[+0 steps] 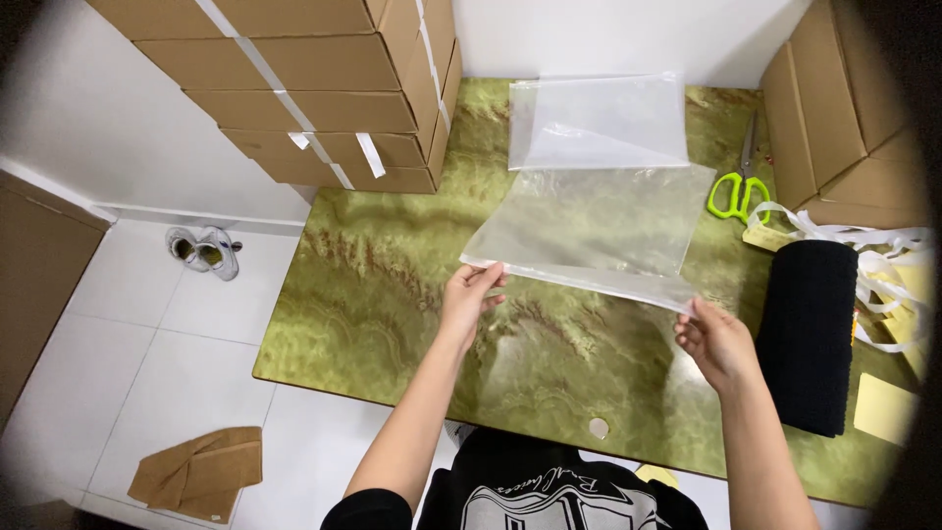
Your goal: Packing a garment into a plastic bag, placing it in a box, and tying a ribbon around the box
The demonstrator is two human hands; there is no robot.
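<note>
Above a green marbled table [392, 294], I pinch a clear plastic bag [599, 231] by its near corners, left hand [469, 299] and right hand [711, 339] apart, keeping it stretched flat and off the surface.

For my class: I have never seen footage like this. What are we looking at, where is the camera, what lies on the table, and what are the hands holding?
There is one picture, taken by a camera worn on a person's head, looking down at their own bare hands. No machine is involved. The left hand and right hand each pinch a near corner of a clear plastic bag, lifting it over a green marbled table. A second clear plastic bag lies farther back. To the right are green-handled scissors, a black knitted roll of fabric and loose white strips. Brown cardboard boxes are stacked at the back left.
</note>
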